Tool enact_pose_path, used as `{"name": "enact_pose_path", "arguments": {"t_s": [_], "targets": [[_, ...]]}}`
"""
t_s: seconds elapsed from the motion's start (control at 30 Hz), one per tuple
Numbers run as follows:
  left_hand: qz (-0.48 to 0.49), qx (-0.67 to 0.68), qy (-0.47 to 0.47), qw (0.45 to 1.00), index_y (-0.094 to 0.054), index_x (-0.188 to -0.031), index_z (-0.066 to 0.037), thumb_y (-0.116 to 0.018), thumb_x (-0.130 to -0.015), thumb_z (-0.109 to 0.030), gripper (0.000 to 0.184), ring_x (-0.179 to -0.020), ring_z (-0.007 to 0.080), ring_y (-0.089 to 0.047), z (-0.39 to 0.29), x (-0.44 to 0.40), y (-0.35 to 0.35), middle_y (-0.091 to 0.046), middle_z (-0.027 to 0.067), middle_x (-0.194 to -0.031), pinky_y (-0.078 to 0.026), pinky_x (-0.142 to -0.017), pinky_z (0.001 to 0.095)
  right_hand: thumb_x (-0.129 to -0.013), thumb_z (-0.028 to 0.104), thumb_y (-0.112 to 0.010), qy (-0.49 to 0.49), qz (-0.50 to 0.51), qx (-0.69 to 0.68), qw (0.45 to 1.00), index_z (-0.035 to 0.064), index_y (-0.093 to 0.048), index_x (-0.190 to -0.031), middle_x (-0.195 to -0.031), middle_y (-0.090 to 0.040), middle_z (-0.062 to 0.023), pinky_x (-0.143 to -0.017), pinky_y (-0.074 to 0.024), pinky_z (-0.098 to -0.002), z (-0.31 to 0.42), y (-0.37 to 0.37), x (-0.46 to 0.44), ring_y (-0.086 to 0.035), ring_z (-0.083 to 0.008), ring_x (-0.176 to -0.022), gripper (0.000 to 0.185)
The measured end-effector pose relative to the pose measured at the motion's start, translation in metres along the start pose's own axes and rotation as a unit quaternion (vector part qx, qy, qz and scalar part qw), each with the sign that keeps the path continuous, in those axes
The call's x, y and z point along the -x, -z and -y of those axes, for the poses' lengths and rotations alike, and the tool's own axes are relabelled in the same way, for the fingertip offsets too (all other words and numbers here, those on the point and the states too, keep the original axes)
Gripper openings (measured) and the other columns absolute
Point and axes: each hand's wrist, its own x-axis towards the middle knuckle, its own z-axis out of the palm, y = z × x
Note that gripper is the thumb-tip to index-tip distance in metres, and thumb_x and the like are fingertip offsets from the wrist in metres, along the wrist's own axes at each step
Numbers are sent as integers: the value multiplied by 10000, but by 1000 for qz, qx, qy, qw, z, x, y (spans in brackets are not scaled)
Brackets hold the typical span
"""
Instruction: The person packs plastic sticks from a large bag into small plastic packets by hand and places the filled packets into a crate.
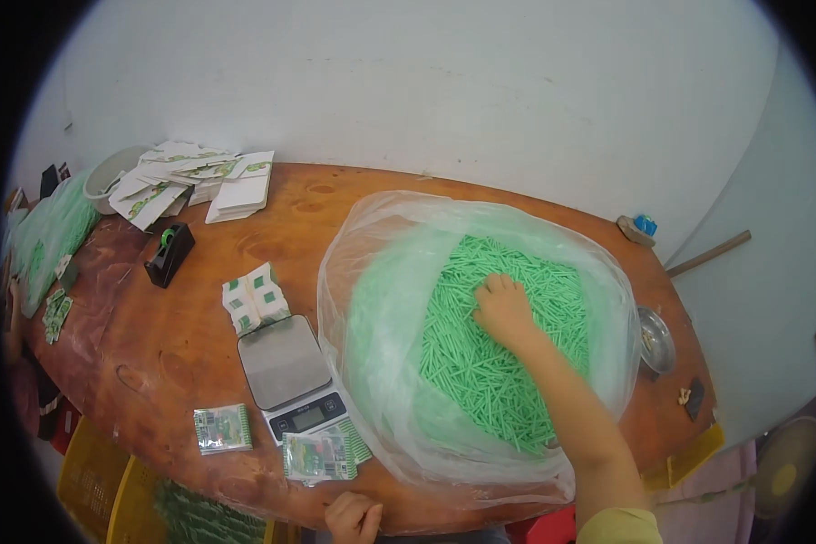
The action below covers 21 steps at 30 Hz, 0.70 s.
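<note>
Sitting far left: a second bag of green sticks [74, 213], another person's arm [14, 331] at the dark rim of the view. Next, a white bowl [102, 181], a pile of printed white cards [177, 172], then a black tape dispenser [176, 258]. Flat packet [222, 429] alone on the wooden table [172, 363], left of the digital scale [286, 363]; green-and-white bundle [255, 299] right behind the scale. More packets [319, 455] overlap the scale's front corner. Left hand [353, 517] at the near table edge, just below those packets, well apart from the sticks; fingers curled in, can't tell if they grip anything. Big clear bag [376, 363] right of the scale, mouth wide, full of loose green sticks [508, 390]. Right hand [502, 308] reaches into the bag mouth, over the far half of the heap, fingers bent down onto it. Sticks lie under and all around the fingers; tips hidden, so can't tell if they're pinching any or just pressed in. Metal bowl [655, 340] by the bag's right side, dark piece [695, 399] near the table's right end
</note>
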Motion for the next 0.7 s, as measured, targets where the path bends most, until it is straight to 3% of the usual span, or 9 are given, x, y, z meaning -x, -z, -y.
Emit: {"name": "enact_pose_path", "arguments": {"t_s": [0.07,0.27,0.37,0.4,0.5,0.57,0.63,0.67,0.7], "targets": [[-3,5,-8,1000,-562,-649,4,-622,-712,-4,87,-538,224,-537,2,1,1,-571,99,-613,-409,-512,302,-761,219,-641,3,-31,14,999,18,-564,-884,-952,-558,-141,-800,-385,-418,0,-3,2,-483,-312,-973,248],[6,9,16,1000,-565,-644,1,-621,-723,-18,99,-538,217,-540,3,2,4,-579,95,-620,-405,-517,301,-848,224,-553,-103,60,-196,973,37,-527,-888,-823,-593,-145,-926,-313,-537,2,63,2,-547,-316,-872,193],[17,7,42,999,-571,-640,-4,-620,-730,-32,106,-560,220,-551,-7,2,4,-583,94,-627,-412,-534,301,-841,193,-553,-64,175,-54,981,25,-506,-905,-810,-580,-173,-984,-258,-551,12,66,2,-552,-345,-877,186],[22,7,44,999,-573,-638,-6,-619,-733,-37,110,-570,222,-556,-9,-4,5,-585,94,-629,-415,-541,300,-843,192,-547,-63,157,-60,984,27,-504,-899,-807,-580,-172,-988,-249,-562,11,67,5,-552,-347,-874,179],[13,-41,-74,996,-593,-691,-3,-617,-737,-33,60,-618,221,-572,-24,-32,10,-596,92,-672,-425,-572,294,-849,191,-534,-49,128,-74,988,30,-499,-896,-799,-584,-170,-986,-246,-573,8,75,10,-552,-355,-866,171],[54,-13,-51,997,-603,-920,16,-663,-708,-22,224,-678,250,-577,-37,-67,5,-583,113,-758,-474,-623,326,-850,196,-532,-35,147,-105,983,31,-498,-914,-800,-590,-170,-966,-275,-553,15,84,18,-550,-364,-860,179],[36,48,-27,998,-484,-1168,-5,-706,-723,-132,514,-708,246,-540,-65,-125,-31,-536,148,-896,-454,-606,312,-847,197,-553,-7,110,-188,976,18,-493,-908,-744,-589,-189,-881,-339,-542,16,77,26,-567,-361,-775,199],[63,9,-24,998,-386,-1277,-36,-712,-732,-209,658,-719,233,-517,-71,-151,-53,-505,138,-942,-438,-586,301,-845,198,-563,4,89,-225,970,11,-491,-906,-717,-588,-198,-838,-372,-536,15,74,32,-575,-359,-732,209],[57,10,-17,998,-324,-1316,-29,-726,-723,-220,742,-685,179,-482,-68,-171,-80,-489,98,-903,-415,-582,277,-847,213,-561,2,90,-270,959,8,-484,-913,-715,-587,-204,-784,-391,-513,16,72,36,-575,-363,-716,229]]}}
